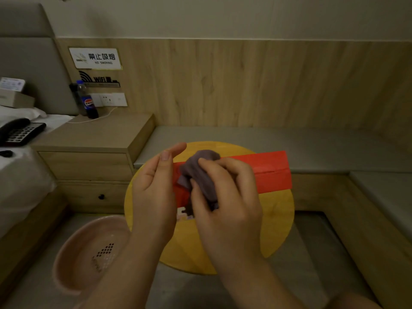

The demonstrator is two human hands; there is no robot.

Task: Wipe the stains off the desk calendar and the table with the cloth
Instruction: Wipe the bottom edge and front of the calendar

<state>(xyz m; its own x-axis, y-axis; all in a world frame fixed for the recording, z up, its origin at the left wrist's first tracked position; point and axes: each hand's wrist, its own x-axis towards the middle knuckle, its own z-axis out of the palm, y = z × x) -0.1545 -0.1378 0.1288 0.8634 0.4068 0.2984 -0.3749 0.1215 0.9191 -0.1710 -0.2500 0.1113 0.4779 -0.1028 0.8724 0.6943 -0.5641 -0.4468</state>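
A red desk calendar (270, 171) lies across the round yellow table (279, 219). My right hand (225, 197) is shut on a bunched purple-grey cloth (200, 172) over the calendar's left part. My left hand (156, 188) hovers just left of the cloth with fingers apart and holds nothing. Both hands hide the calendar's left end. A small white and dark patch of the calendar (184, 212) shows below the cloth.
A pink perforated basin (89, 250) sits on the floor at lower left. A wooden nightstand (95, 139) with a cola bottle (87, 101) stands behind it. A black phone (19, 131) lies on the bed at left. A grey bench (312, 146) runs behind the table.
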